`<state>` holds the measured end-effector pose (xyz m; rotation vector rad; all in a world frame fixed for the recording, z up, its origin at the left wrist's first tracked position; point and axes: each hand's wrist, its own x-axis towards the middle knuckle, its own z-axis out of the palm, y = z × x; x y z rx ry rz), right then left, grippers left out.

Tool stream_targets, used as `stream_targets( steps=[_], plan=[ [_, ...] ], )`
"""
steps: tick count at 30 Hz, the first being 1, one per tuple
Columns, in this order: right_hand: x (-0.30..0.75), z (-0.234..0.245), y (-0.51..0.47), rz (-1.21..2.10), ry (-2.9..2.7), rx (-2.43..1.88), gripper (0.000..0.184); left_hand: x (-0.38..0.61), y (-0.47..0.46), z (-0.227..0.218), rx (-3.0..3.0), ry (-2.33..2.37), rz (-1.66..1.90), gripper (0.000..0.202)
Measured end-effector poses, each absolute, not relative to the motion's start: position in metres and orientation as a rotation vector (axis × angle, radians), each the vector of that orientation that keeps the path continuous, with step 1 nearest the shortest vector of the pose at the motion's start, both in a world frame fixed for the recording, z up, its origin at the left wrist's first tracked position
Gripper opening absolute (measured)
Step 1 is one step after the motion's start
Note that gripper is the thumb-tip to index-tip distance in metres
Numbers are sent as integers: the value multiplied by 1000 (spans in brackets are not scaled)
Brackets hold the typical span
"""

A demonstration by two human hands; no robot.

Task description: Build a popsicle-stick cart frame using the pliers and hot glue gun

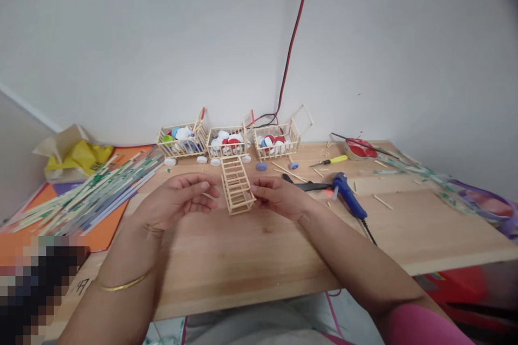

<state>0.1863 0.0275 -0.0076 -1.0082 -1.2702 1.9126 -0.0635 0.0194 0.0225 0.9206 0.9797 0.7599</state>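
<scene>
Between my hands is a small box-shaped wooden stick frame (236, 186), with ladder-like rungs along its upper face. My right hand (279, 197) pinches its near right edge between thumb and fingers. To the left, my left hand (184, 199) is curved with the fingers apart and holds nothing; a small gap separates it from the frame. Behind the frame stand three little stick carts filled with bottle caps: a left cart (182, 140), a middle cart (227, 143) and a right cart (277, 139), with caps for wheels.
A blue glue gun (348, 197) lies right of my right hand, its cord running off the table (243, 264). Behind it are a yellow-handled screwdriver (335, 160) and a red tape roll (360, 149). Bundled sticks (97, 194) cover an orange sheet (107, 229) at left.
</scene>
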Motion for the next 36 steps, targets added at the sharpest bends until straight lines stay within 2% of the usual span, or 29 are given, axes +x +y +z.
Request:
stream_targets(
  steps=[4, 9, 12, 15, 19, 21, 24, 27, 31, 36],
  plan=[
    [188, -10, 28, 1892, -1347, -998, 33, -71, 18, 35, 920, 781, 1025, 19],
    [197, -7, 30, 1696, -1497, -1194, 35, -60, 11, 45, 828, 601, 1209, 36],
    [205, 4, 31, 1516, -1531, -1322, 27, -51, 6, 42, 894, 662, 1261, 43],
    [212, 18, 29, 1341, -1504, -1300, 25, -43, -5, 40, 1130, 584, 1105, 40],
    [222, 37, 12, 1210, -1591, -1209, 31, -26, -19, 35, 1497, 459, 481, 27],
    [228, 44, -3, 1157, -1713, -1238, 33, -13, -25, 25, 1501, 443, 353, 25],
    [237, 47, -30, 1155, -1835, -1293, 30, 7, -31, 5, 1442, 526, 384, 21],
    [242, 41, -54, 1248, -1822, -1255, 27, 21, -35, -11, 1309, 634, 454, 29],
    [237, 25, -72, 1388, -1811, -1134, 24, 27, -38, -15, 1146, 600, 452, 30],
    [226, 9, -77, 1276, -1781, -1130, 24, 28, -38, -17, 1106, 630, 412, 26]
  ],
)
